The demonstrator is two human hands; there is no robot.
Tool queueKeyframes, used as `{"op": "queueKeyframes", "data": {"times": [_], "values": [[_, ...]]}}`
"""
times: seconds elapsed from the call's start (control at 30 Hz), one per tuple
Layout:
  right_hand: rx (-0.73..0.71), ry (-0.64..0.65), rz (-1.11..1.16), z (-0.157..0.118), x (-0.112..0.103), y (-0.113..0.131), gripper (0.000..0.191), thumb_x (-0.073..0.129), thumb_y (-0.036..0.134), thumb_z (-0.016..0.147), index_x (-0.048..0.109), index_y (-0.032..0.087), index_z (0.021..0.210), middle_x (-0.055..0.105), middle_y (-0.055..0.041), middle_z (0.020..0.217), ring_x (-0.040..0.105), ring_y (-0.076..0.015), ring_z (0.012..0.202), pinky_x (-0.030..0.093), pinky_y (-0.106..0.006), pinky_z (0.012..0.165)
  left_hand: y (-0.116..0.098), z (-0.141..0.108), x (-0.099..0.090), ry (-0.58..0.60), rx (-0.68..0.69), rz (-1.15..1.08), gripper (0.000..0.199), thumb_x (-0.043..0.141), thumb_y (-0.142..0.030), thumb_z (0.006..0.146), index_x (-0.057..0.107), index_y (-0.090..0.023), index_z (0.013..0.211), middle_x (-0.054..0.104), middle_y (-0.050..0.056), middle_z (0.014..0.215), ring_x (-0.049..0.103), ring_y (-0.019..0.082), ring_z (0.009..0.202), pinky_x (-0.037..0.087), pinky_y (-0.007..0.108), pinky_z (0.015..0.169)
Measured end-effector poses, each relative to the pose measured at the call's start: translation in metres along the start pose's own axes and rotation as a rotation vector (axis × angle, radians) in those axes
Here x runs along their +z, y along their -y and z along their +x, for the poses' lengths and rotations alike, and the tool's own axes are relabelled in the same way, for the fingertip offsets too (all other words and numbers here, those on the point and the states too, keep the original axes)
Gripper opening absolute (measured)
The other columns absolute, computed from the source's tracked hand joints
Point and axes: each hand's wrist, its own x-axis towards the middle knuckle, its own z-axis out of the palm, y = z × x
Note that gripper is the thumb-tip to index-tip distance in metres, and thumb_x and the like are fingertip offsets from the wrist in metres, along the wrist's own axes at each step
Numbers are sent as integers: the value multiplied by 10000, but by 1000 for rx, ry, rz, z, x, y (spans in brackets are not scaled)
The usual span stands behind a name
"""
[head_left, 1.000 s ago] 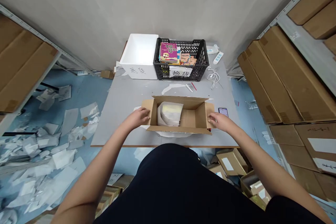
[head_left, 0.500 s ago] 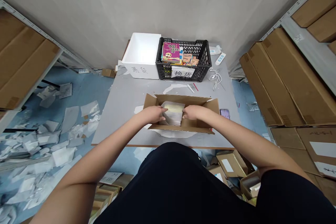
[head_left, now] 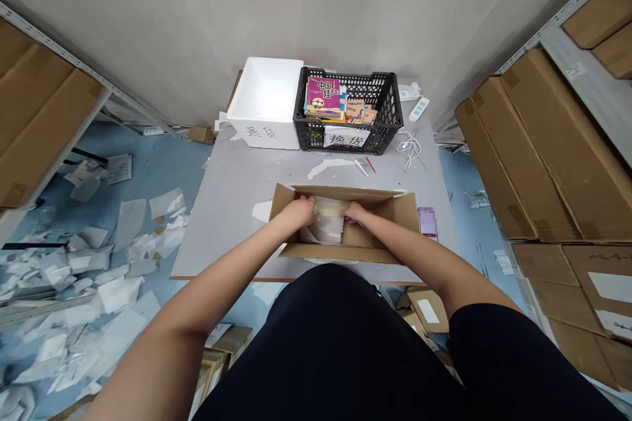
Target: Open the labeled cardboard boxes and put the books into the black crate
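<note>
An open cardboard box (head_left: 340, 252) stands near the front edge of the table, its flaps folded outward. Inside its left part is a pack wrapped in clear plastic (head_left: 328, 225), whitish with a pale yellow band near the far end. My left hand (head_left: 302, 212) reaches into the box and grips the pack's left side, fingers closed on the wrap. On the opposite side, my right hand (head_left: 353, 212) pinches the pack's right edge. What lies under the pack is hidden.
Behind the box stand a white foam box (head_left: 264, 135) and a black plastic crate (head_left: 385, 135) holding books (head_left: 323, 97). A phone (head_left: 427, 221) lies right of the box, with a white cable (head_left: 409, 145) farther back. Plastic wrapping litters the floor at left; cartons (head_left: 543, 151) line the right.
Both hands and the plastic-wrapped pack appear lower inside the box. The box looks slightly nearer to me, and my right arm has drawn inward. The view has shifted a little.
</note>
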Motion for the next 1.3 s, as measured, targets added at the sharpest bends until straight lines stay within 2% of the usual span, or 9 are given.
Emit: {"op": "queueKeyframes", "data": {"times": [0.13,0.27,0.4,0.5,0.6,0.7,0.83,1.03,1.3], "values": [[78,-72,70,0,16,-13,65,593,225,842,600,167,870,641,-45,696,649,-173,657,499,-241,555,4,-4,4,-55,68,-11,689,673,-351,797,388,-137,1386,562,206,1273,655,286,1026,499,326,824],[9,-57,171,-7,30,-14,66,552,174,830,582,190,887,637,-18,737,630,-150,655,498,-230,579,7,-5,10,-135,162,-7,693,679,-242,788,366,-165,1402,538,192,1301,626,279,1088,484,337,878],[-157,78,222,-22,41,-10,89,572,111,763,602,194,773,634,17,722,606,-139,690,487,-232,668,12,-3,15,-183,206,-56,708,676,-213,782,358,-169,1413,541,171,1269,635,264,1049,483,326,872],[-318,269,206,-36,48,-8,187,569,34,694,652,198,726,648,34,723,596,-133,731,465,-236,737,13,-6,18,-169,249,4,732,670,-174,765,358,-205,1426,540,146,1228,648,253,986,495,318,826],[-286,423,241,-39,54,-11,237,554,-12,664,676,191,664,681,25,722,624,-141,757,471,-248,775,10,-10,20,-120,254,93,562,572,-112,804,476,-207,1350,569,138,1148,661,243,892,506,330,767],[-80,320,297,-26,52,-18,209,563,9,699,643,175,600,671,-1,637,651,-168,711,504,-272,733,5,-13,22,-45,246,138,323,461,-71,840,651,-137,1092,615,160,1052,659,248,854,510,344,752],[27,86,333,3,38,-30,111,613,79,739,660,179,725,707,-33,709,677,-212,779,532,-309,730,3,-14,23,19,266,140,258,467,-49,814,690,-103,933,665,180,1003,658,272,894,507,352,790],[-65,34,511,17,32,-30,220,707,134,702,685,162,919,751,-75,932,696,-213,851,559,-348,805,2,-20,25,104,294,117,247,504,-56,786,706,-129,907,706,147,1008,679,257,899,511,302,769],[-175,21,502,13,38,-34,82,697,161,640,644,187,697,709,-13,723,645,-208,703,531,-372,754,1,-22,36,117,214,79,271,539,-83,769,728,-96,963,724,196,941,691,302,907,517,337,800]]}}
